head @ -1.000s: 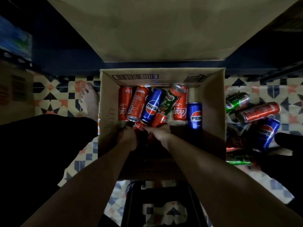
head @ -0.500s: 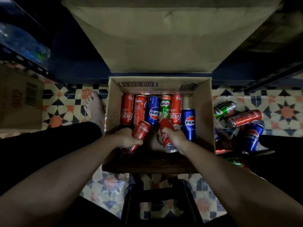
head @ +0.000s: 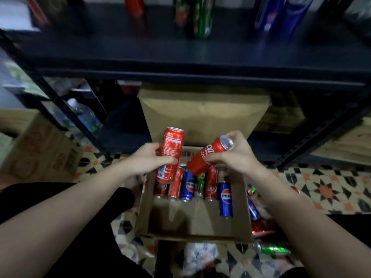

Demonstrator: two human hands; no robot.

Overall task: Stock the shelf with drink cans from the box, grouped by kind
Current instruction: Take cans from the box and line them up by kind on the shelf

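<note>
Two red cans are held above the cardboard box (head: 144, 217), one in each hand. The left hand (head: 149, 160) grips the left red can (head: 170, 155) around its middle, nearly upright (label side facing the camera). The right hand (head: 233, 155) wraps the right red can (head: 208, 153), which is tilted with its silver end up and to the right. Below them, red, blue and green cans lie in a row at the box's far end; one blue can (head: 225, 199) lies a little nearer. Up on the dark shelf (head: 180, 55) stand a red can (head: 134, 9), a green can (head: 200, 17) and blue cans (head: 281, 15), blurred.
</note>
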